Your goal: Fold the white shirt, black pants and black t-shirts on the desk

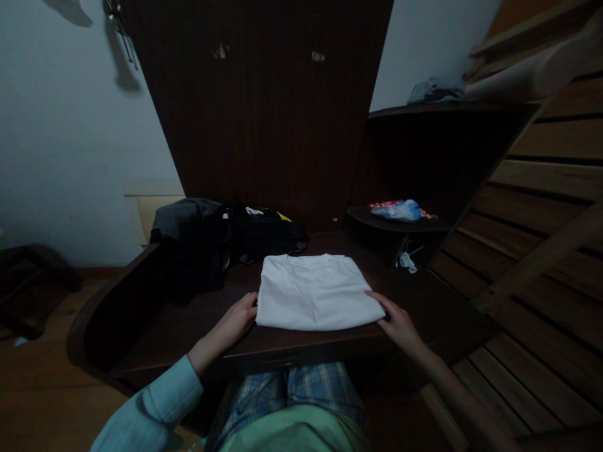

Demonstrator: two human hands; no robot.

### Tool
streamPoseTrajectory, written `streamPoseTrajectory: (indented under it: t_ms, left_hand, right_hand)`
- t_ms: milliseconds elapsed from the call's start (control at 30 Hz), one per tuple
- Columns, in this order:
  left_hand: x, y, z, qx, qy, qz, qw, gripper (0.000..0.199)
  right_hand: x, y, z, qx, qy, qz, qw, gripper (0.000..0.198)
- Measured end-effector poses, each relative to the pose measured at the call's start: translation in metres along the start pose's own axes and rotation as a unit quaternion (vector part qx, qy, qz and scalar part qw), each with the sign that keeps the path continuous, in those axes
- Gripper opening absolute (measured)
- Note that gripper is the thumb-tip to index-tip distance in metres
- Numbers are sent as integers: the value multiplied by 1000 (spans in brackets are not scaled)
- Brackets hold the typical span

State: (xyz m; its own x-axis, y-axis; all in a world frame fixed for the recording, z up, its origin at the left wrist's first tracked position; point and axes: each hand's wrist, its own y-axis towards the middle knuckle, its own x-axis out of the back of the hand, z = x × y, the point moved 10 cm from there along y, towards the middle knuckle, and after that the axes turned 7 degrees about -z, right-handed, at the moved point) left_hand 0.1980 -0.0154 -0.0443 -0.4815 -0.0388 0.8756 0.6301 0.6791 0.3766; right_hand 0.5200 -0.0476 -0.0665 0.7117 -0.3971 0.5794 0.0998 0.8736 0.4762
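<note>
Dark wooden desk (188, 333) with tall back panel (264, 138); slatted wooden frame (556, 172) leaning along the right side; dark clothes (191, 220) heaped at the desk's left end, black bag (271, 233) with white and yellow marks just beside; white shirt (315, 304) folded flat near the desk's front edge, between the hands, neckline showing; thin plastic bag (400, 211) on a small corner shelf (424, 227); right hand (396, 319) at the shirt's right edge, forefinger laid over cloth, thumb apart at the front corner, grip uncertain; left hand (246, 311) touching the left edge, fingers curled, cannot tell if pinching.
</note>
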Motion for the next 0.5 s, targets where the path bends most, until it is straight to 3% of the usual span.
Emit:
streamPoseTrajectory:
  t_ms: [500]
  left_hand:
    - [19,1,-2,-24,0,-48,999,24]
  right_hand:
    - [16,6,3,-60,43,-21,997,35]
